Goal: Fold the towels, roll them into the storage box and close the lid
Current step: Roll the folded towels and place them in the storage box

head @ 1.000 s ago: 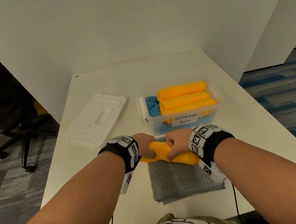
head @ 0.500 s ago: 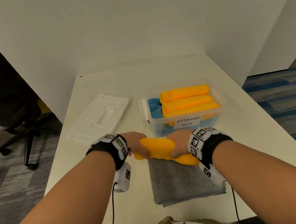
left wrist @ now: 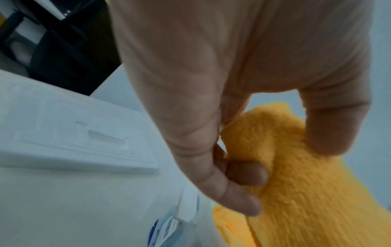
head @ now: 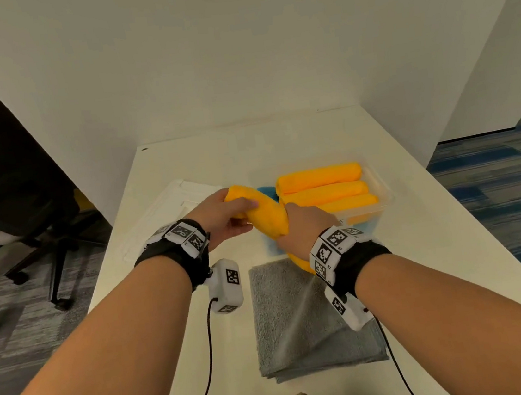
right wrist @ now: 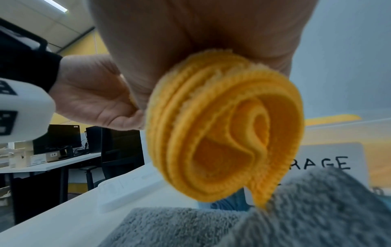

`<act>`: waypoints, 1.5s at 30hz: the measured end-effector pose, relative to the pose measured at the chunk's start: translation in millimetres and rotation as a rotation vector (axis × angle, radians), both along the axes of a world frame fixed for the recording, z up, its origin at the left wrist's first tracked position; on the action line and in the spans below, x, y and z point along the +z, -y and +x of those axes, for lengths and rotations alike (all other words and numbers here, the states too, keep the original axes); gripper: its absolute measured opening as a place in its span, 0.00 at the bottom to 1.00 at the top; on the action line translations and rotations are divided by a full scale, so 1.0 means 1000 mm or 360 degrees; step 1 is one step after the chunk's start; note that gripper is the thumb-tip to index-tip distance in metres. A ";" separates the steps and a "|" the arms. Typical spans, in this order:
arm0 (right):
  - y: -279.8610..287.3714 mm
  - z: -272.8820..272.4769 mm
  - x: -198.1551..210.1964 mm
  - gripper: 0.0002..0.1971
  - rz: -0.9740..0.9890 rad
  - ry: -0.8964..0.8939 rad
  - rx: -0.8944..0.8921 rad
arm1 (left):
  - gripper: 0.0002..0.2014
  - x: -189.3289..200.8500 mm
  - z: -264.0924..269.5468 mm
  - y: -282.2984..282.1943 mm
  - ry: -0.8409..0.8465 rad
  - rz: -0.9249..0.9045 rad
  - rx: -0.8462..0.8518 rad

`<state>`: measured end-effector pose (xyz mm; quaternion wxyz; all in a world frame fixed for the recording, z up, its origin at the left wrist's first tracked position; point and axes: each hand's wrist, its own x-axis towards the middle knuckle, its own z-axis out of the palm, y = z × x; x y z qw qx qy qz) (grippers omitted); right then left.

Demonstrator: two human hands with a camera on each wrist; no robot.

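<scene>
Below the grip, the worktop carries a grey towel; just beyond, the storage box waits open. Left hand and right hand clasp the rolled yellow towel, probably keeping it wound

Both hands, left & right, fingers curled, gripping.
</scene>
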<state>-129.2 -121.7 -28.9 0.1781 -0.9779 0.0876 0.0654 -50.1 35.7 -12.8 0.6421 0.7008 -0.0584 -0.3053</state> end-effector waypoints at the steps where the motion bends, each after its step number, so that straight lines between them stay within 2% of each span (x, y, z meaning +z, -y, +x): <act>1: 0.002 0.000 0.001 0.13 -0.0015 -0.0009 -0.0003 | 0.15 0.002 0.001 0.004 0.0052 0.0041 0.0004; 3: 0.006 0.002 0.004 0.16 -0.0020 -0.0029 0.0003 | 0.17 0.008 0.004 0.011 0.0124 0.0083 0.0060; 6: 0.010 0.003 0.005 0.24 0.0038 -0.0124 0.0063 | 0.16 0.015 0.008 0.020 0.0160 0.0099 0.0134; 11: 0.025 0.007 0.002 0.33 0.0365 -0.0348 0.0205 | 0.13 0.024 0.012 0.030 0.0182 0.0130 0.0222; 17: 0.043 0.012 -0.002 0.39 0.0589 -0.0354 0.0224 | 0.12 0.030 0.020 0.040 0.0238 0.0143 0.0369; 19: 0.044 0.011 -0.002 0.33 0.0795 -0.0385 0.0268 | 0.11 0.033 0.024 0.041 0.0270 0.0159 0.0385; 21: 0.048 0.007 -0.006 0.19 0.1142 -0.0541 0.0293 | 0.08 0.037 0.028 0.042 0.0311 0.0198 0.0386; 22: 0.050 0.005 -0.009 0.15 0.1215 -0.0641 0.0309 | 0.06 0.040 0.030 0.041 0.0326 0.0211 0.0391; 26: 0.059 -0.004 -0.021 0.03 0.1059 -0.0970 0.0307 | 0.05 0.050 0.036 0.038 0.0360 0.0203 0.0407; 28: 0.058 -0.006 -0.025 0.07 0.0970 -0.1187 0.0250 | 0.05 0.054 0.039 0.037 0.0378 0.0200 0.0415; 30: 0.057 -0.008 -0.028 0.09 0.0746 -0.1436 0.0225 | 0.05 0.057 0.042 0.036 0.0376 0.0179 0.0435; 32: 0.057 -0.008 -0.028 0.09 0.0540 -0.1496 0.0255 | 0.07 0.059 0.043 0.035 0.0372 0.0172 0.0443; 35: 0.065 -0.003 -0.013 0.13 0.0126 -0.1258 0.0511 | 0.12 0.059 0.044 0.035 0.0348 0.0174 0.0413; 36: 0.068 0.000 -0.006 0.15 0.0085 -0.1126 0.0547 | 0.12 0.059 0.044 0.035 0.0341 0.0187 0.0395; 38: 0.077 0.007 0.006 0.20 0.0232 -0.0882 0.0449 | 0.13 0.059 0.045 0.034 0.0342 0.0228 0.0354; 42: 0.085 0.022 0.013 0.32 0.0748 -0.0396 0.0111 | 0.16 0.060 0.048 0.033 0.0360 0.0278 0.0297; 45: 0.075 0.028 0.013 0.39 0.0877 -0.0179 0.0134 | 0.16 0.061 0.051 0.036 0.0367 0.0248 0.0267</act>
